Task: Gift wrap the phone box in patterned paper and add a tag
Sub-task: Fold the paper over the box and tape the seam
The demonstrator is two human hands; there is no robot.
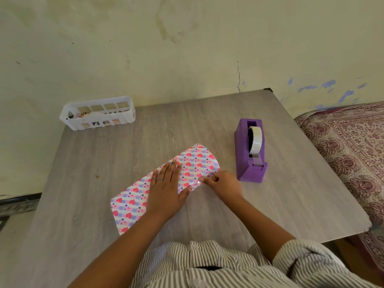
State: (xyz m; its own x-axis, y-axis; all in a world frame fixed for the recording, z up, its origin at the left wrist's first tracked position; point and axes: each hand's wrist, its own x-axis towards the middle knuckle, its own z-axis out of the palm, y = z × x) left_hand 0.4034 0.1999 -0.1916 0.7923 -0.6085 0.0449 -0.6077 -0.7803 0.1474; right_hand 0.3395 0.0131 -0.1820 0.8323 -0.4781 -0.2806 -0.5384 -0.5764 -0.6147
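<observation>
left hand (168, 187) flat on wrapped box (158, 188), right hand (223, 183) pinching paper edge

paper (193, 163): your patterned sheet, pink hearts with blue and white checks, wrapped over the box
pose: long parcel, diagonal on bench (104, 163), ends open
tag: can't tell

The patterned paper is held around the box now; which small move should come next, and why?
Probably run the right hand along the tape it is pressing on the patterned paper seam: the left hand lies flat holding the wrap, and both ends look unfolded.
</observation>
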